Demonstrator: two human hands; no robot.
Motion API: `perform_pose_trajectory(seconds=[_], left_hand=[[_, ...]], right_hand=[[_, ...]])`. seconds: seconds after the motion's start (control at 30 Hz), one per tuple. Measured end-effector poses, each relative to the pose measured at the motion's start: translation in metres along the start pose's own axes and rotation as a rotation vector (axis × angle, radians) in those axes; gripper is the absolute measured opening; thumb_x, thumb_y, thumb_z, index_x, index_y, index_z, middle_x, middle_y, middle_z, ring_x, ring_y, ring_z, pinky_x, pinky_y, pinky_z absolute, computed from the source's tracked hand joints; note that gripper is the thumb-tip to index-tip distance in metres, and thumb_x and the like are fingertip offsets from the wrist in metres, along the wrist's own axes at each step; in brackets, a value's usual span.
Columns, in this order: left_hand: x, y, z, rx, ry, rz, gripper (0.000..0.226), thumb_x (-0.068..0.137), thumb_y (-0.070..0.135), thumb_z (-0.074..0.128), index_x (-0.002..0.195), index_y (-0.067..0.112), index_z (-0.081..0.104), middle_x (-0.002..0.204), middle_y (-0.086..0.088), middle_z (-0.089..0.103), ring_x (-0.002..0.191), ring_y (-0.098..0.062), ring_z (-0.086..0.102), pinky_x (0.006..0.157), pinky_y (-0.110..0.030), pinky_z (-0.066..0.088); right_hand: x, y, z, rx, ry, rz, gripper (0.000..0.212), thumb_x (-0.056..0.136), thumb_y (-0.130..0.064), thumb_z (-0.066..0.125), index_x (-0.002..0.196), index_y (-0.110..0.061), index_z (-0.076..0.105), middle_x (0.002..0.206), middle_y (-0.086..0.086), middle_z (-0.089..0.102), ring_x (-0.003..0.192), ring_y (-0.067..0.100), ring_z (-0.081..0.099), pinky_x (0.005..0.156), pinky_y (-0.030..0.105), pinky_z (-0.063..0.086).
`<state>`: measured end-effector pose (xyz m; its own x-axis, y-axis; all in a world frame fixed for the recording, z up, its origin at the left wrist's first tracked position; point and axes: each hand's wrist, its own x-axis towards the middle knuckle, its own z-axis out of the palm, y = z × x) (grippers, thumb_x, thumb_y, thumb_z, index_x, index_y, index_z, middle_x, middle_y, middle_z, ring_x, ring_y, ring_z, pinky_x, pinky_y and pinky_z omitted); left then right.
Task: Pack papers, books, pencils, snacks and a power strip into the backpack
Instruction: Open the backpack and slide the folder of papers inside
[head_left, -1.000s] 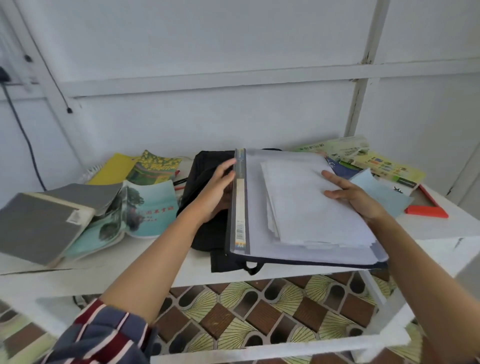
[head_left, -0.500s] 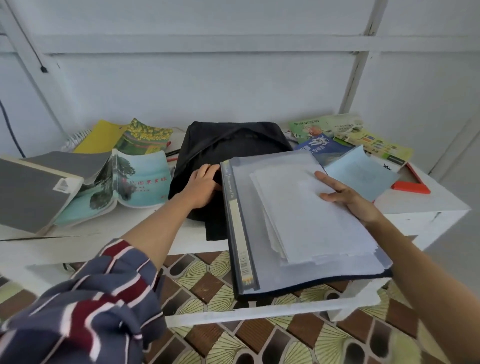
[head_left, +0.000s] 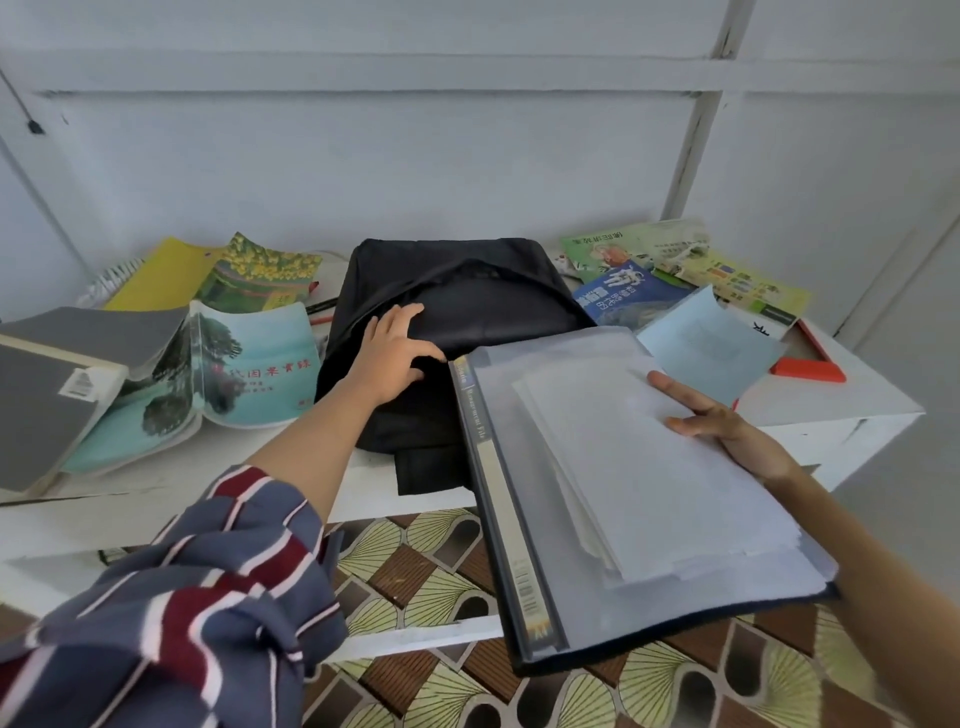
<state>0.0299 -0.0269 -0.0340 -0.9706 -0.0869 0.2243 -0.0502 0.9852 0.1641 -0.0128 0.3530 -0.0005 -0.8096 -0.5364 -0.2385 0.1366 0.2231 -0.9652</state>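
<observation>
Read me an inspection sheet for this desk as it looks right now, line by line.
Surface: white table, crowded.
Job's things: black backpack lies flat at mid-table; dark folder with loose papers on top overhangs the near edge; teal book, grey book and yellow notebook on the left; blue book on the right.
Clutter: green booklets, pale blue sheet, orange item, all on the right.
Grippers: left hand rests on the backpack; right hand holds the folder and papers at their right edge.
Cables: thin dark line with a black clip on the wall; cannot tell if it is a cable.
Surroundings: white panelled wall; patterned tile floor.
</observation>
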Motion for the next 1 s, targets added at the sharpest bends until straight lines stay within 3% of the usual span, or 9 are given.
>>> perform_pose_trajectory(seconds=[0.17, 0.3, 0.43, 0.5, 0.57, 0.63, 0.73, 0.83, 1.0], left_hand=[[0.004, -0.008, 0.006, -0.003, 0.065, 0.043, 0.033, 0.08, 0.008, 0.07, 0.106, 0.026, 0.069, 0.151, -0.012, 0.026, 0.142, -0.037, 0.015, 0.115, -0.054, 0.009], [0.004, -0.013, 0.009, 0.011, 0.075, 0.1, 0.033, 0.079, -0.004, 0.067, 0.099, 0.022, 0.07, 0.146, -0.016, 0.034, 0.13, -0.041, 0.038, 0.107, -0.058, 0.027], [0.005, -0.014, 0.008, -0.021, 0.095, 0.129, 0.025, 0.082, -0.009, 0.059, 0.082, 0.014, 0.07, 0.145, -0.016, 0.035, 0.109, -0.041, 0.052, 0.1, -0.048, 0.038], [0.007, -0.018, 0.01, -0.022, 0.053, 0.123, 0.029, 0.087, -0.006, 0.054, 0.093, 0.014, 0.074, 0.149, -0.013, 0.031, 0.12, -0.039, 0.046, 0.105, -0.043, 0.035], [0.01, -0.022, 0.012, -0.049, -0.023, 0.086, 0.033, 0.091, -0.001, 0.051, 0.12, 0.011, 0.064, 0.151, -0.011, 0.029, 0.132, -0.032, 0.037, 0.112, -0.032, 0.027], [0.014, -0.022, 0.009, -0.066, -0.09, 0.044, 0.038, 0.095, 0.005, 0.047, 0.132, 0.009, 0.053, 0.151, -0.01, 0.03, 0.136, -0.027, 0.033, 0.113, -0.03, 0.024], [0.02, -0.019, -0.003, -0.111, -0.11, -0.015, 0.039, 0.096, 0.02, 0.043, 0.133, 0.013, 0.052, 0.146, -0.006, 0.039, 0.131, -0.025, 0.04, 0.107, -0.034, 0.031], [0.024, -0.02, -0.013, -0.135, -0.082, -0.03, 0.036, 0.096, 0.009, 0.045, 0.132, 0.009, 0.052, 0.135, -0.011, 0.049, 0.119, -0.027, 0.051, 0.101, -0.032, 0.04], [0.031, -0.017, -0.024, -0.161, 0.016, 0.004, 0.034, 0.092, -0.007, 0.044, 0.118, 0.003, 0.063, 0.131, -0.013, 0.051, 0.114, -0.028, 0.053, 0.099, -0.028, 0.038]], right_hand=[[-0.006, -0.003, -0.001, 0.05, 0.011, 0.033, 0.056, 0.089, 0.014, 0.035, 0.138, -0.012, 0.038, 0.107, -0.016, 0.054, 0.07, -0.013, 0.063, 0.056, 0.005, 0.047], [-0.004, -0.004, -0.001, 0.065, 0.022, 0.04, 0.056, 0.089, 0.014, 0.035, 0.139, -0.011, 0.038, 0.113, -0.015, 0.05, 0.071, -0.014, 0.063, 0.057, 0.005, 0.047], [0.003, -0.003, -0.003, 0.101, 0.002, 0.049, 0.056, 0.089, 0.012, 0.037, 0.136, -0.019, 0.041, 0.111, -0.019, 0.052, 0.077, -0.008, 0.064, 0.059, 0.01, 0.05], [0.005, -0.004, -0.002, 0.122, -0.013, 0.047, 0.056, 0.089, 0.011, 0.038, 0.134, -0.023, 0.043, 0.116, -0.016, 0.053, 0.082, -0.003, 0.064, 0.061, 0.012, 0.051], [0.008, -0.003, -0.001, 0.144, -0.019, 0.047, 0.056, 0.088, 0.011, 0.038, 0.13, -0.026, 0.044, 0.124, -0.011, 0.051, 0.09, 0.002, 0.062, 0.062, 0.013, 0.052], [0.01, -0.003, 0.001, 0.151, -0.026, 0.037, 0.056, 0.088, 0.012, 0.038, 0.128, -0.026, 0.045, 0.133, -0.007, 0.045, 0.096, 0.005, 0.058, 0.063, 0.013, 0.053], [0.012, -0.003, 0.005, 0.139, -0.055, 0.025, 0.057, 0.088, 0.012, 0.038, 0.133, -0.022, 0.043, 0.133, -0.008, 0.042, 0.09, -0.002, 0.058, 0.061, 0.01, 0.05], [0.016, -0.004, 0.01, 0.139, -0.08, 0.032, 0.058, 0.088, 0.013, 0.038, 0.136, -0.02, 0.042, 0.126, -0.012, 0.046, 0.08, -0.009, 0.058, 0.059, 0.007, 0.048], [0.022, -0.005, 0.019, 0.234, -0.14, 0.067, 0.058, 0.085, 0.013, 0.041, 0.128, -0.024, 0.049, 0.107, -0.011, 0.064, 0.083, 0.007, 0.067, 0.063, 0.018, 0.054]])
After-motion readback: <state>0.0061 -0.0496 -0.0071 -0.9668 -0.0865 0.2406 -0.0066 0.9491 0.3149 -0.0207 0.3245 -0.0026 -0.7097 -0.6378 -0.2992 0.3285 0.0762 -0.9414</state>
